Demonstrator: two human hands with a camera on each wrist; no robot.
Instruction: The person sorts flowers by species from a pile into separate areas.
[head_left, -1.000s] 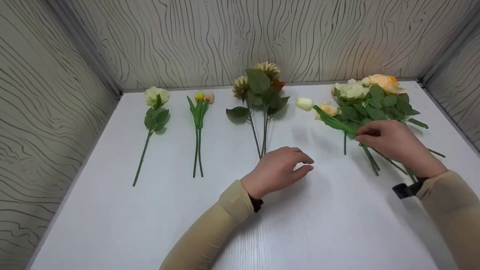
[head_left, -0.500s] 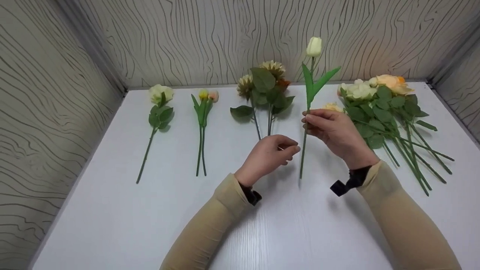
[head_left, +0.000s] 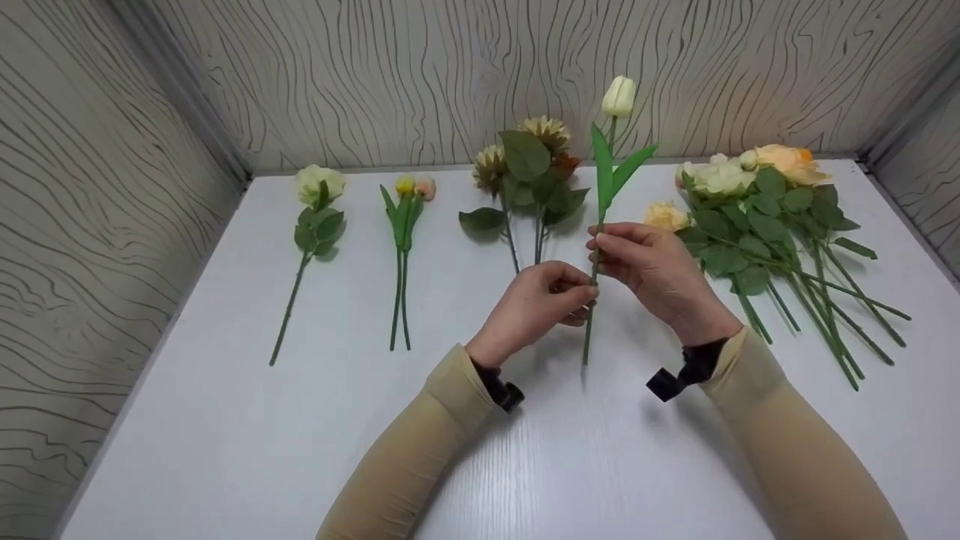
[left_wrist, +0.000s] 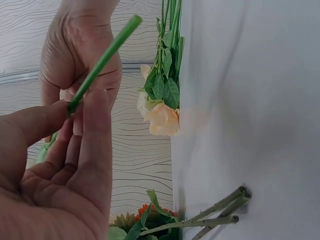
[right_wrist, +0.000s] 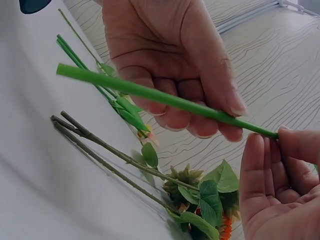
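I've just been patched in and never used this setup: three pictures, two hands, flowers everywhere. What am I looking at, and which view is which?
No machine here: a person works with bare hands. The big picture comes from a head camera looking down at the white table. The other two come from cameras on each wrist. The right hand and left hand both pinch the stem of a white tulip, held upright off the table. Sorted along the back lie a single cream rose, two small tulips and brownish daisies. An unsorted pile of flowers lies on the right. The wrist views show each grip on the green stem close up.
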